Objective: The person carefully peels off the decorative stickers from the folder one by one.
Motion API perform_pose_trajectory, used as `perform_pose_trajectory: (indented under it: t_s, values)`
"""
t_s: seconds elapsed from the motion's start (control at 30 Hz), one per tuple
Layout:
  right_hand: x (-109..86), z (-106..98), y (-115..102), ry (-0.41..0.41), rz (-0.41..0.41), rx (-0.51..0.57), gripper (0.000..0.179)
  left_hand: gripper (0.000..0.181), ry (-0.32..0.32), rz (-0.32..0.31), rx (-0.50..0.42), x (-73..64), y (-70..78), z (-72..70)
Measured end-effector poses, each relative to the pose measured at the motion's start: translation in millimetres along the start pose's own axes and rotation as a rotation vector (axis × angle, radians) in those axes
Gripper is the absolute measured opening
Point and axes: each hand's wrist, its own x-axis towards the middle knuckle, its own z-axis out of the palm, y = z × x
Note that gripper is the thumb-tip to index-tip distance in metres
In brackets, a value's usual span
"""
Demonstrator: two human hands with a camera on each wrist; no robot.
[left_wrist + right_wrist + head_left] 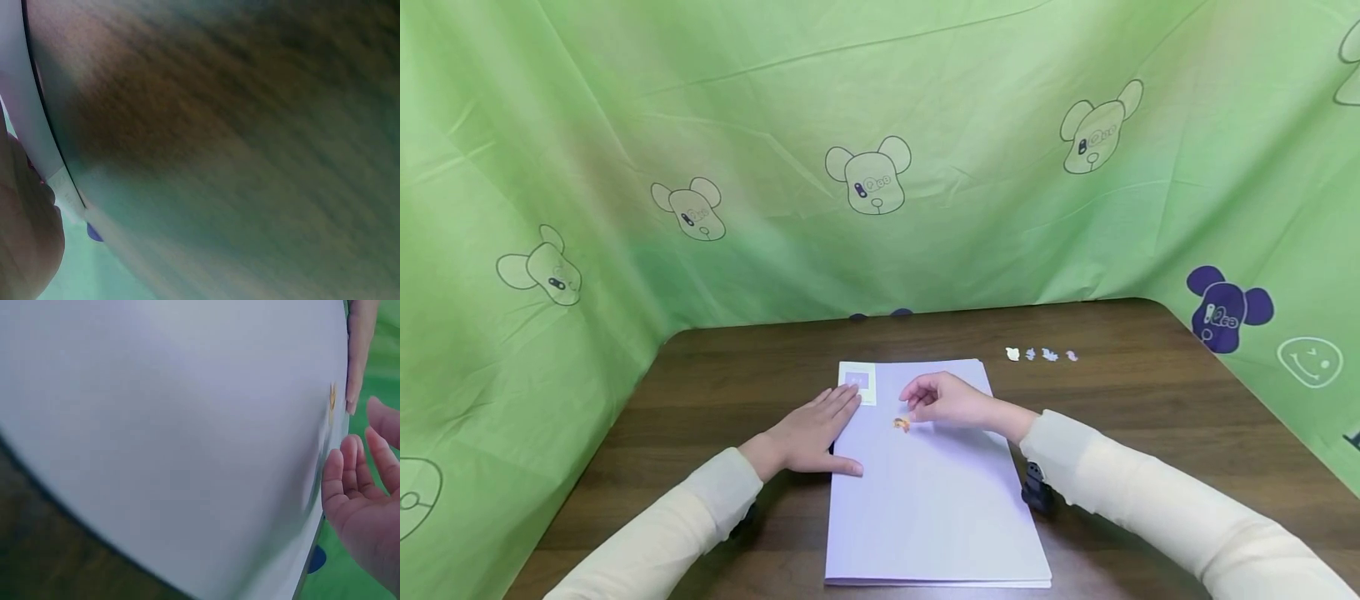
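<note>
A large white paper pad or folder (932, 517) lies on the wooden table, a small label with a purple patch (869, 393) at its upper left corner. Flat on the pad's left edge rests my left hand (820, 429), fingers straight, fingertips by the label; the left wrist view catches part of this hand (28, 231). A small orange cutout, perhaps a sticker (902, 424), is on the pad's upper part. Just right of it hovers my right hand (951, 400). In the right wrist view that hand (369, 506) has loosely bent fingers, thumb apart, nothing between them; the orange piece (332, 400) is beyond the fingertips.
Several small cutouts lie in a row on the table beyond the pad's right side: a white one (1012, 354), blue ones (1049, 355) and a purplish one (1072, 356). A green printed cloth (775, 250) hangs behind and beside the wooden table (745, 375).
</note>
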Motion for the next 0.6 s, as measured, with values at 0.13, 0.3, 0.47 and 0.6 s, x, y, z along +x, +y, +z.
perform_pose_trajectory:
  t_s: [0.13, 0.3, 0.47, 0.6]
  values:
    - [3.7, 2.4, 1.4, -0.066, -0.016, -0.012, 0.028, 0.114, -0.001, 0.003, 0.001, 0.2, -0.3, -0.2]
    - [6.3, 6.6, 4.2, -0.102, -0.042, -0.082, 0.026, 0.114, 0.001, 0.009, -0.004, 0.3, -0.7, -0.3]
    - [6.8, 9.4, 6.6, -0.103, -0.053, -0.135, 0.025, 0.115, 0.007, 0.012, 0.001, 0.7, -1.4, 0.6]
    - [6.8, 10.7, 6.7, -0.109, -0.059, -0.171, 0.026, 0.115, 0.008, 0.009, -0.003, 0.9, -1.9, 1.4]
